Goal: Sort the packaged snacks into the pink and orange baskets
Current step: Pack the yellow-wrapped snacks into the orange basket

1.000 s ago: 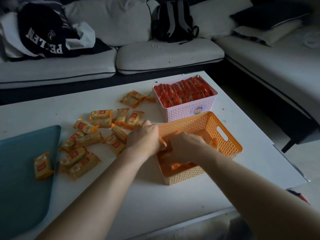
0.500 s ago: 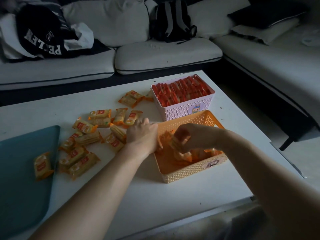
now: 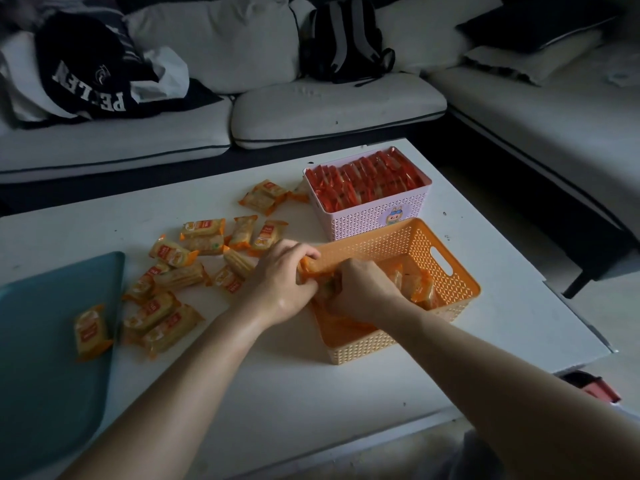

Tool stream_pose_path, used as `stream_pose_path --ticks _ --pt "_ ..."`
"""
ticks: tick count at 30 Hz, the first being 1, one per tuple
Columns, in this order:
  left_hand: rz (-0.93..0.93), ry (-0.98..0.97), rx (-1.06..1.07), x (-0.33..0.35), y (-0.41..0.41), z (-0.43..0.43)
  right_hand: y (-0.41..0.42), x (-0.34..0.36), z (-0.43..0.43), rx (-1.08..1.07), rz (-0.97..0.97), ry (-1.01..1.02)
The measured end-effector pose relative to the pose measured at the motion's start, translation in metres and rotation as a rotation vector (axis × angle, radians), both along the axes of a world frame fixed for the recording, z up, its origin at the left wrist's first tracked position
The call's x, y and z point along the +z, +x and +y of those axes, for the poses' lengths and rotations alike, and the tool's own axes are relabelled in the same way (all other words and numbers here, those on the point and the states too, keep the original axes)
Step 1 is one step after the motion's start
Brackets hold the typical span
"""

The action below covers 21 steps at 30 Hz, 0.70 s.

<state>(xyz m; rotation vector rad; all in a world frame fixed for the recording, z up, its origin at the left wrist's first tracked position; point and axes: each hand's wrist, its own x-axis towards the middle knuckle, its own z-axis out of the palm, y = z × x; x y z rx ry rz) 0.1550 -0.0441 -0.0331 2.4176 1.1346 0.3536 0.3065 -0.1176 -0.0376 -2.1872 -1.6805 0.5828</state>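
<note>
An orange basket (image 3: 446, 261) stands on the white table, right behind it a pink basket (image 3: 374, 220) packed with red snack packs (image 3: 367, 180). My left hand (image 3: 280, 282) grips the orange basket's left rim, its fingers curled over the edge and touching an orange wrapper. Inside the basket, my right hand (image 3: 363, 289) curls round yellow-orange snack packs (image 3: 420, 289) standing there. Several more yellow-orange packs (image 3: 180, 271) lie loose on the table to the left.
A teal tray (image 3: 41, 341) lies at the table's left edge with one pack (image 3: 90, 332) on it. A pale sofa with a dark backpack (image 3: 346, 39) and dark clothing (image 3: 86, 74) runs behind and to the right of the table.
The orange basket has turned so its handle end faces right again. My right hand has dropped from above the packs down into the basket. The left hand has stayed on the rim.
</note>
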Motion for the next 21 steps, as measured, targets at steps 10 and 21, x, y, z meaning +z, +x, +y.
stream_pose_path --ticks 10,21 --pt "0.187 0.069 0.011 -0.003 0.003 -0.008 0.037 0.009 0.005 -0.021 -0.206 0.033" --pt "-0.059 0.042 0.044 0.004 -0.008 -0.016 0.053 0.003 0.016 -0.062 -0.116 -0.039"
